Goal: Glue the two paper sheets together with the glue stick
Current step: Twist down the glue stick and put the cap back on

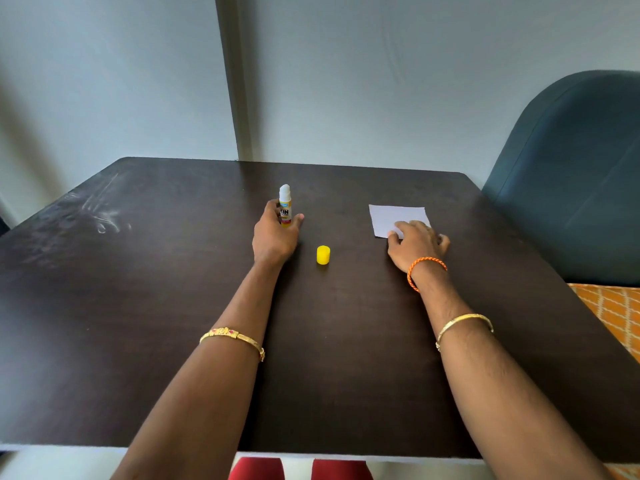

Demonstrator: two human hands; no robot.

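Glue stick: my left hand has its grip wrapped round the glue stick, which stands upright on the worktop, long axis vertical, white glue end up and bare.
Paper: the paper sheets lie flat, well to the right of the stick and about level with it across the worktop. I see one pale rectangle, and I cannot tell whether it is one sheet or two stacked.
Right hand: my right hand rests on the near edge of the paper, fingers loosely bent over it, pressing rather than pinching as far as I can judge.
Nearer hand: the left holds the stick, the right already has the paper, so I reckon the stick must travel rightwards to it.
In the way: the yellow cap stands between the hands, nearer me than that path, likely no obstacle.
Around: a blue chair beyond the worktop's right edge.
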